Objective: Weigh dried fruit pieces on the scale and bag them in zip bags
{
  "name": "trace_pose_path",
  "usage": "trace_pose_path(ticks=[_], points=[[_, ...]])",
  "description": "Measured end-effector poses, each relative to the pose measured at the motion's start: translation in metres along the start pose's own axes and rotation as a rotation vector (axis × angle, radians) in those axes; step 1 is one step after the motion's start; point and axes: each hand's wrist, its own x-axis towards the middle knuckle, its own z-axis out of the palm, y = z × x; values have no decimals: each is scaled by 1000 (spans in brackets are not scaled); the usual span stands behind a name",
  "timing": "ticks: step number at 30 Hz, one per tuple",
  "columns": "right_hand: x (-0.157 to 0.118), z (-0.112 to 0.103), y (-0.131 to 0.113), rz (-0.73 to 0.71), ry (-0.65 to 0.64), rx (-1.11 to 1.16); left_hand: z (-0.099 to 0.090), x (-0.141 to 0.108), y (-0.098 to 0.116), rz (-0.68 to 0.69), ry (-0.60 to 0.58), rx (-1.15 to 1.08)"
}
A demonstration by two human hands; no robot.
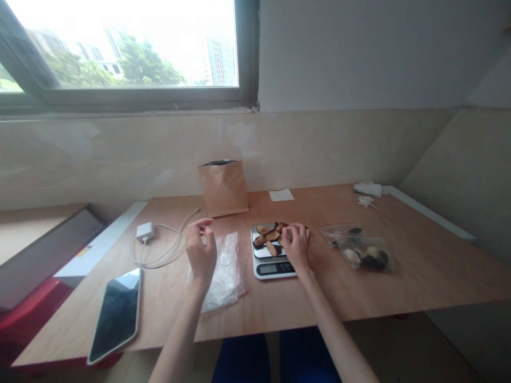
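R hand [297, 247] curled narrow on dried slices [265, 238] right under it, grip unclear, on kitchen scale [271, 269]; L hand [202, 250] half open over plastic bag [224, 279]; careless knock could spill slices off scale.

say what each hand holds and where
Left hand holds nothing; right hand reaches dried slices on the kitchen scale, but whether one is gripped cannot be told.

Shiny metal scale tray [258, 252] on smooth wood tabletop [399, 276].
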Motion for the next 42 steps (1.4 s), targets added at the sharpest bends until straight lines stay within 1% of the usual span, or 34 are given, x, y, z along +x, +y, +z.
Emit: trace_pose_path(ticks=[3, 5, 7, 8, 10, 13, 16, 17, 18, 19, 22, 23, 24, 25, 27, 30, 31, 32, 34, 37, 40, 42], points=[[-2, -2, 9, 44, 71, 96, 12, 57, -4, 102, 112, 100], [-4, -3, 15, 58, 92, 120, 21, 95, -5, 108, 153, 156], [-4, -3, 18, 45, 75, 126, 32, 125, -3, 100, 97, 202], [-5, -2, 19, 33, 62, 128, 37, 137, -1, 96, 52, 221], [-5, -2, 20, 16, 41, 129, 47, 152, 1, 122, -74, 257], [-4, -1, 22, 20, 53, 127, 60, 156, 0, 147, -264, 301], [-4, -2, 23, 46, 76, 136, 67, 146, -8, 125, -443, 350], [-4, -1, 24, 54, 84, 141, 68, 141, -11, 127, -477, 368], [-4, -1, 23, 59, 91, 146, 68, 137, -13, 136, -480, 383], [-4, -1, 23, 60, 97, 150, 68, 134, -14, 146, -442, 388], [-4, -1, 22, 36, 96, 155, 66, 136, -12, 181, -199, 351], [-4, 0, 21, 27, 92, 154, 65, 141, -9, 190, -130, 336], [-4, 0, 21, 22, 90, 153, 64, 147, -6, 199, -87, 328], [-4, 0, 21, 21, 91, 151, 64, 154, -4, 205, -76, 332], [-4, 1, 22, 27, 100, 154, 64, 168, 0, 200, -128, 367], [-3, 1, 22, 33, 109, 170, 67, 178, -3, 153, -317, 447], [-3, 1, 22, 31, 109, 172, 68, 178, -4, 144, -371, 465], [-3, 1, 22, 29, 107, 172, 69, 177, -6, 143, -400, 476], [-3, 1, 22, 22, 101, 166, 69, 173, -8, 161, -385, 490], [-3, 0, 21, 23, 100, 163, 66, 168, -3, 180, -293, 527], [-4, 0, 21, 32, 101, 166, 57, 165, 4, 152, -206, 505], [-4, 0, 21, 32, 98, 165, 48, 157, 5, 117, -169, 470]])
